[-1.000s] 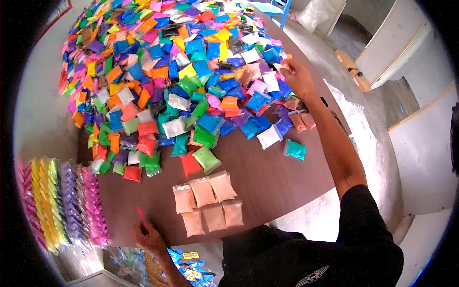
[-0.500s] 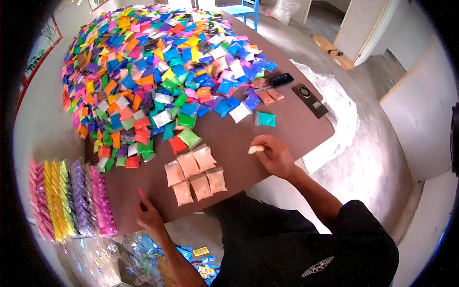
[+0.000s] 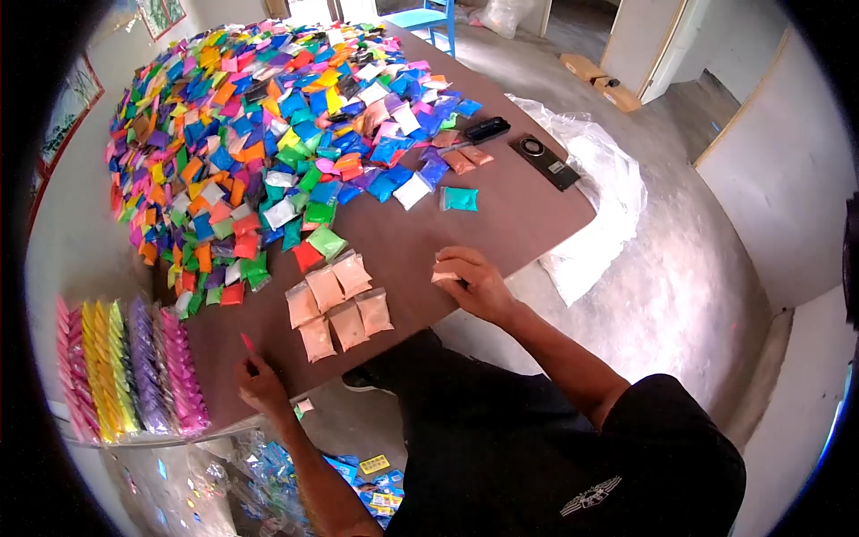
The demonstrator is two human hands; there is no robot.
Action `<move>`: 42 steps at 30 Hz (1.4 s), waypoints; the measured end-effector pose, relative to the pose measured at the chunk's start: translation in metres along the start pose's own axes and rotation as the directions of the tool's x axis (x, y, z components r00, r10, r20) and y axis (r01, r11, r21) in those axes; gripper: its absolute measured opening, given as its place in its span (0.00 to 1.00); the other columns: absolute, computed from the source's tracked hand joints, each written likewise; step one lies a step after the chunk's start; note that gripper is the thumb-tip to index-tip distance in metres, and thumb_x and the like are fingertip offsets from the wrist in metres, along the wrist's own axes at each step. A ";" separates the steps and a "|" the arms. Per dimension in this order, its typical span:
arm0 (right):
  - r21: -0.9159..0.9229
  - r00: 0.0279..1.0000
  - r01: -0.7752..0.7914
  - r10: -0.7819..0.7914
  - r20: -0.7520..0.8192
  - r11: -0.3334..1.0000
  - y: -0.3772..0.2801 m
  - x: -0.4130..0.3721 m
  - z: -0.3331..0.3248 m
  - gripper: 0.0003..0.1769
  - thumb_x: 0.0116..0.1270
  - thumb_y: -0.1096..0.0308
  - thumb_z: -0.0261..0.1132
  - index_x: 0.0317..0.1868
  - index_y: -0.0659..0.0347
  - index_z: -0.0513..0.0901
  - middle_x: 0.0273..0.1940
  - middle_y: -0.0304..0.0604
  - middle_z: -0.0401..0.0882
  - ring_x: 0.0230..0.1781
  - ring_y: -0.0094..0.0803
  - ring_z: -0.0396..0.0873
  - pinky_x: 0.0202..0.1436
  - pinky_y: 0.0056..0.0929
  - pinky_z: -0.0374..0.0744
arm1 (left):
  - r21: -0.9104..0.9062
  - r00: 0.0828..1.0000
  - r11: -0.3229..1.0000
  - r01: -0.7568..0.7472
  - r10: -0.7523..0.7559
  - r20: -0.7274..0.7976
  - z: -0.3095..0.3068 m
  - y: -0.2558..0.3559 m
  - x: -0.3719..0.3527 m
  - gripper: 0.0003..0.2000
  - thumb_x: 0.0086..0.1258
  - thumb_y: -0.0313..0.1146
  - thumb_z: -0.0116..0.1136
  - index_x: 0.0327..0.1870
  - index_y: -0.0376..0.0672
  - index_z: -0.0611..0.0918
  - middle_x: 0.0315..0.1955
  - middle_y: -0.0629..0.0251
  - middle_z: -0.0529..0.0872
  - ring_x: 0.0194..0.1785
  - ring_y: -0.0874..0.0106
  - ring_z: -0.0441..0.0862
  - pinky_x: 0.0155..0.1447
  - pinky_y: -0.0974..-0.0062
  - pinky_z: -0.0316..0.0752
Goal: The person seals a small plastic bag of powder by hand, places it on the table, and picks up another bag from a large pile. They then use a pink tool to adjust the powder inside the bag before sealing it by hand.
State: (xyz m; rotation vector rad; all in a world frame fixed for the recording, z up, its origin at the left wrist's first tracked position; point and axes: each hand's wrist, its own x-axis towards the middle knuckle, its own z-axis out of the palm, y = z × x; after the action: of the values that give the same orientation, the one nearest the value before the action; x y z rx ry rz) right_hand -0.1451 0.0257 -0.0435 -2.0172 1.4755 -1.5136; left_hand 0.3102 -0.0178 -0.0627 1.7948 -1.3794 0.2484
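My right hand [image 3: 472, 283] is closed on a small peach packet [image 3: 445, 277] above the brown table's near right part. Down at the table's front edge, my left hand [image 3: 260, 383] pinches a thin pink item [image 3: 248, 342] that points up and away. Between the hands lie several peach packets [image 3: 347, 322] in two rows, some overlapping. Beyond them a big heap of small colourful packets [image 3: 268, 134] covers the far left of the table. A teal packet [image 3: 460, 199] lies apart from the heap, near two brownish packets [image 3: 467, 159].
Long bags of twisted colours [image 3: 130, 371] stand at the table's left end. A black device [image 3: 544, 162] and a black object [image 3: 487, 130] lie near the right edge of the table [image 3: 528, 224]. Clear plastic sheeting [image 3: 604, 188] hangs beside it. A blue chair [image 3: 425, 18] stands behind.
The view has shifted, so the table contents appear further left. My right hand has turned slightly around the peach packet. My left hand still holds the pink item.
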 end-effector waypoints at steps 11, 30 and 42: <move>0.287 0.984 -0.151 0.172 -0.050 0.946 -0.033 -0.043 -0.011 0.13 0.72 0.82 0.66 0.56 0.67 0.86 0.62 0.50 0.84 0.57 0.30 0.83 0.56 0.27 0.82 | 0.009 0.991 0.997 -0.074 0.073 0.113 -0.021 0.015 -0.007 0.15 0.78 0.43 0.67 0.44 0.37 0.91 0.34 0.54 0.93 0.35 0.60 0.90 0.43 0.64 0.83; 0.372 0.960 -0.269 0.216 0.176 0.888 -0.112 -0.116 0.023 0.30 0.70 0.80 0.68 0.72 0.66 0.74 0.72 0.60 0.73 0.74 0.51 0.74 0.75 0.44 0.77 | -0.452 0.536 0.532 0.716 -0.004 0.844 -0.072 0.193 -0.182 0.13 0.82 0.39 0.65 0.52 0.36 0.88 0.40 0.69 0.89 0.43 0.80 0.83 0.48 0.79 0.78; 0.552 0.734 -0.679 0.458 0.500 0.485 -0.091 -0.131 0.033 0.10 0.80 0.67 0.67 0.53 0.65 0.85 0.43 0.36 0.85 0.41 0.20 0.81 0.46 0.23 0.82 | -0.432 0.553 0.579 0.692 -0.039 0.833 -0.083 0.182 -0.193 0.11 0.83 0.37 0.63 0.49 0.38 0.88 0.39 0.69 0.89 0.42 0.80 0.83 0.47 0.78 0.77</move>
State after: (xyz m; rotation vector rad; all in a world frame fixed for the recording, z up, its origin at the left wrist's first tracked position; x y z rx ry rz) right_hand -0.0613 0.1615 -0.0751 -1.0371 1.0286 -1.1436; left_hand 0.1055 0.1684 -0.0375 1.4251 -1.2060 -1.3402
